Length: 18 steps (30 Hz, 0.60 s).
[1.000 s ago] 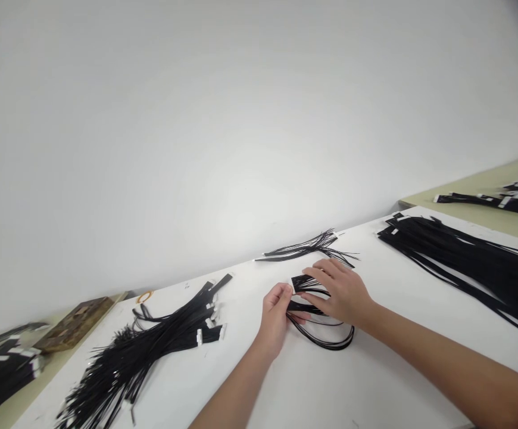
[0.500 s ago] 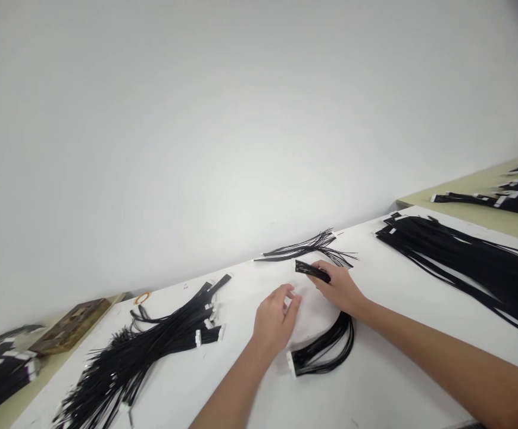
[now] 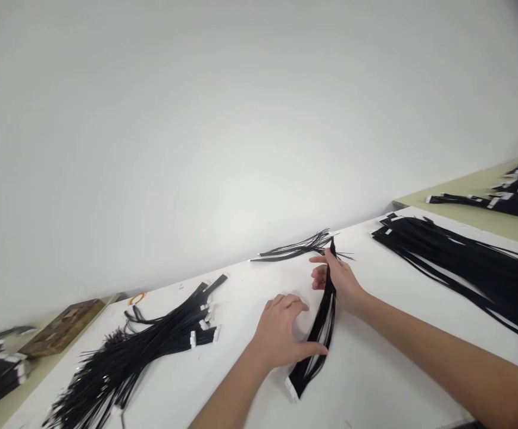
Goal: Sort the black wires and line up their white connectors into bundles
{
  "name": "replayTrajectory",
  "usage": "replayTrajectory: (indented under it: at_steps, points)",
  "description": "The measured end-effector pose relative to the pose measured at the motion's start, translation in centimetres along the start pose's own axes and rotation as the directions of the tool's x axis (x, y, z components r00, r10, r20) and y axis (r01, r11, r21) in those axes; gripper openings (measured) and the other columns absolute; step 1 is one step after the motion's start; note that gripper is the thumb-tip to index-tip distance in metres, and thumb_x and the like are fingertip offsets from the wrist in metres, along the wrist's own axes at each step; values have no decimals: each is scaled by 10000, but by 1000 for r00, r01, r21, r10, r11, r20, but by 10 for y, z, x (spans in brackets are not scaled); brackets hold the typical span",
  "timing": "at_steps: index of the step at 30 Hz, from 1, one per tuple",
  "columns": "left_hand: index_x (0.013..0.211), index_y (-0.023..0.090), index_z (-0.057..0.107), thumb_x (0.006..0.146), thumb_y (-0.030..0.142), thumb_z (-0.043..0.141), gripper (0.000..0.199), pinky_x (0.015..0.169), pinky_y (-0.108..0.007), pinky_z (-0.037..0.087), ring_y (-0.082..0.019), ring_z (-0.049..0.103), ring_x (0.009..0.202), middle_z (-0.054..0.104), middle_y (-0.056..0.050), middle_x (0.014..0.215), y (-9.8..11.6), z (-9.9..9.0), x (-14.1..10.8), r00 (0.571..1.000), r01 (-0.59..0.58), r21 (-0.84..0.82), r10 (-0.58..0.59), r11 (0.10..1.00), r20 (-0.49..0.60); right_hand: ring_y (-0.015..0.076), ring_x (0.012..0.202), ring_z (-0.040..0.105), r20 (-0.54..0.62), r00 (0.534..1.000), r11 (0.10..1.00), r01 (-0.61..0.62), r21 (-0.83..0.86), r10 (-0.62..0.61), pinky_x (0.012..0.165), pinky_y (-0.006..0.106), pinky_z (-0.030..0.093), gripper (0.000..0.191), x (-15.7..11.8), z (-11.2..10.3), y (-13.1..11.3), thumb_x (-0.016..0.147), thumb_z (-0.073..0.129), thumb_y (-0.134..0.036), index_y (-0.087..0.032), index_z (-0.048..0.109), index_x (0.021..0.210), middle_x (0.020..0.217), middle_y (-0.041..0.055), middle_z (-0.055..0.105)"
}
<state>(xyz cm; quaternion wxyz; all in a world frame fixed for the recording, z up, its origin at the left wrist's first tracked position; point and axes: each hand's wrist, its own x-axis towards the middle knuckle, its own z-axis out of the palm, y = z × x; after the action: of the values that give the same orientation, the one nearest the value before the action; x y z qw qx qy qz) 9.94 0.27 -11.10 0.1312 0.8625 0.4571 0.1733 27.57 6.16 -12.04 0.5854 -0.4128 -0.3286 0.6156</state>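
Note:
A black cable bundle (image 3: 320, 325) stretches lengthwise between my hands, with a white connector at its near end on the white table. My right hand (image 3: 337, 277) grips its far part between thumb and palm, the other fingers spread to the left. My left hand (image 3: 283, 330) is open, thumb stretched across the bundle's middle and the other fingers curved beside it. Whether that thumb presses on the cables I cannot tell. Behind the hands, thin black cables (image 3: 292, 251) with frayed-looking ends lie near the wall.
On the white table (image 3: 241, 369), a heap of black cables (image 3: 143, 345) lies left and a long bundle (image 3: 459, 256) right. An orange ring (image 3: 137, 299) lies at the back left. A brown block (image 3: 65, 328) sits beyond the left edge. More cables (image 3: 509, 199) rest at the far right.
The held bundle has gone from folded over to nearly straight, its connector end turned nearer. My right hand has turned upright. My left hand has opened wider and reached over the cables.

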Motion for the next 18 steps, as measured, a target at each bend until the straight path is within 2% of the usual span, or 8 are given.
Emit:
replayTrajectory:
  at_steps: [5, 7, 14, 18]
  points:
    - [962, 238, 638, 752, 502, 591, 340, 829, -352, 417, -217, 560, 917, 649, -32, 995, -5, -2, 5, 995, 88, 40, -86, 995, -45, 167, 597, 617, -15, 1000, 973, 16, 229, -13, 716, 358, 542, 486, 3, -5, -7, 866, 386, -578, -156, 622, 908, 667, 48, 615]
    - [935, 251, 653, 812, 459, 529, 272, 804, -335, 417, -206, 575, 884, 656, -26, 960, -6, -5, 6, 991, 123, 79, -119, 989, -56, 174, 617, 618, -10, 1000, 955, 18, 295, -16, 750, 372, 535, 511, 4, -6, -8, 863, 366, -597, -159, 629, 850, 662, 48, 611]
    - [782, 248, 654, 883, 436, 417, 320, 626, -259, 368, -167, 580, 739, 632, -16, 759, -5, -15, 6, 991, 132, 238, -130, 962, -26, 135, 472, 504, 36, 999, 923, 13, 385, -30, 672, 373, 528, 576, 2, -5, -7, 838, 361, -646, -167, 585, 609, 491, 17, 511]
    - [978, 263, 643, 905, 455, 364, 346, 629, -280, 343, -170, 581, 697, 642, -22, 752, -10, -12, 6, 987, 149, 374, -117, 915, -108, 103, 404, 416, 34, 998, 913, 33, 407, -51, 602, 336, 505, 607, 1, -6, -12, 824, 347, -676, -173, 542, 546, 442, -7, 451]
